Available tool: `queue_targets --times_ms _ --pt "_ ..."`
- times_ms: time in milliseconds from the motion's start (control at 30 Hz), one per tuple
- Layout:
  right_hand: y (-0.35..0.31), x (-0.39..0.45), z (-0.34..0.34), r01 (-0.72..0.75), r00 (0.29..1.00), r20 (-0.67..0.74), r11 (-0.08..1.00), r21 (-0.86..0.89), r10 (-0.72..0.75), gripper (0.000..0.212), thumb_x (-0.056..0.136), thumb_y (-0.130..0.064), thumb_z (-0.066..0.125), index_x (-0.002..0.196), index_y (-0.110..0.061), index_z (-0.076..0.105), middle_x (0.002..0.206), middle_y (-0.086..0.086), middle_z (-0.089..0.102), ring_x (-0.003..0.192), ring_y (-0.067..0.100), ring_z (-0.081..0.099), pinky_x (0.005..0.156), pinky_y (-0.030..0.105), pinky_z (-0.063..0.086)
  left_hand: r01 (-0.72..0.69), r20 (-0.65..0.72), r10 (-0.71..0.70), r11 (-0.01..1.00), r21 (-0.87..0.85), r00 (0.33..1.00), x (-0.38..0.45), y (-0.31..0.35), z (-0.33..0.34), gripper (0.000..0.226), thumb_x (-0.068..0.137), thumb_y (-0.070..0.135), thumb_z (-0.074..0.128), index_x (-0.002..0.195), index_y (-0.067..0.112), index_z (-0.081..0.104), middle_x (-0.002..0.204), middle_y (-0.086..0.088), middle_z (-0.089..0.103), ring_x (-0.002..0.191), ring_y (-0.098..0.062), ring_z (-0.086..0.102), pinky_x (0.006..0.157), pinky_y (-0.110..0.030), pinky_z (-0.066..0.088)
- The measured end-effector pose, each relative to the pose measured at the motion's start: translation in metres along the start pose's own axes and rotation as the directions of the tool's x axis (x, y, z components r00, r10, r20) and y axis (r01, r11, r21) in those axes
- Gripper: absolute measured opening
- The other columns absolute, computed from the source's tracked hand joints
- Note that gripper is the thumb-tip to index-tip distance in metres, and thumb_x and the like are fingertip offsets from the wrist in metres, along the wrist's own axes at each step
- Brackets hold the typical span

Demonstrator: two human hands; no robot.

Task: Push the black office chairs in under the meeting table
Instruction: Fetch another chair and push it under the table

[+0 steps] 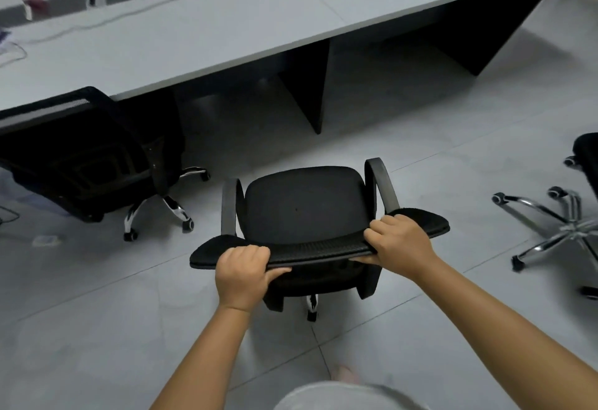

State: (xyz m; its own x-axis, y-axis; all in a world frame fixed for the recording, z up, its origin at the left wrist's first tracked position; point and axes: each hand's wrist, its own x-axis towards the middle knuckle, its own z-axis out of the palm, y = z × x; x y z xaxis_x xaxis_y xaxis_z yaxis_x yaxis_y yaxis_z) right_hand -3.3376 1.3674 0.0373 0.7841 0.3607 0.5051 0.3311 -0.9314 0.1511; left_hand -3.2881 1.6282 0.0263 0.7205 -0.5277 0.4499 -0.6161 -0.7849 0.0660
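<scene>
A black office chair (pixel 302 206) with grey armrests stands on the tiled floor in front of me, facing the long grey meeting table (pixel 200 31) and a short way back from its edge. My left hand (pixel 241 275) grips the top of its mesh backrest on the left side. My right hand (pixel 399 239) grips the same backrest top on the right. A second black chair (pixel 84 157) sits at the left with its backrest against the table edge. A third chair (pixel 563 215) at the right edge shows mainly its chrome base.
Dark panel legs (pixel 310 86) stand under the table, with an open bay between them ahead of the held chair. Cables (pixel 136 11) and a small box (pixel 34 5) lie on the tabletop. A small clear object (pixel 47 240) lies on the floor at left.
</scene>
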Motion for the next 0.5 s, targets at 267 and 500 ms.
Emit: queue_targets --times_ms 267,500 --pt "0.038 0.072 0.054 -0.108 0.993 0.033 0.991 -0.079 0.111 0.069 0.092 -0.056 0.024 0.046 -0.012 0.051 0.043 0.001 0.049 0.037 0.018 0.046 0.039 0.018 0.034 -0.074 0.050 0.078 0.995 -0.068 0.996 0.099 -0.066 0.039 0.057 0.076 0.060 0.052 0.046 0.012 0.057 0.039 0.000 0.051 0.035 -0.017 0.051 0.040 -0.019 0.041" --pt "0.060 0.129 0.080 -0.176 0.965 0.166 0.970 -0.169 0.204 0.049 0.050 -0.050 0.082 0.045 -0.011 0.054 0.042 0.003 0.051 0.036 0.021 0.048 0.037 0.017 0.037 -0.143 0.059 0.151 0.983 -0.111 0.987 0.168 -0.108 0.066 0.052 0.040 0.053 0.084 0.044 0.010 0.053 0.037 -0.001 0.048 0.033 -0.016 0.048 0.038 -0.018 0.038"
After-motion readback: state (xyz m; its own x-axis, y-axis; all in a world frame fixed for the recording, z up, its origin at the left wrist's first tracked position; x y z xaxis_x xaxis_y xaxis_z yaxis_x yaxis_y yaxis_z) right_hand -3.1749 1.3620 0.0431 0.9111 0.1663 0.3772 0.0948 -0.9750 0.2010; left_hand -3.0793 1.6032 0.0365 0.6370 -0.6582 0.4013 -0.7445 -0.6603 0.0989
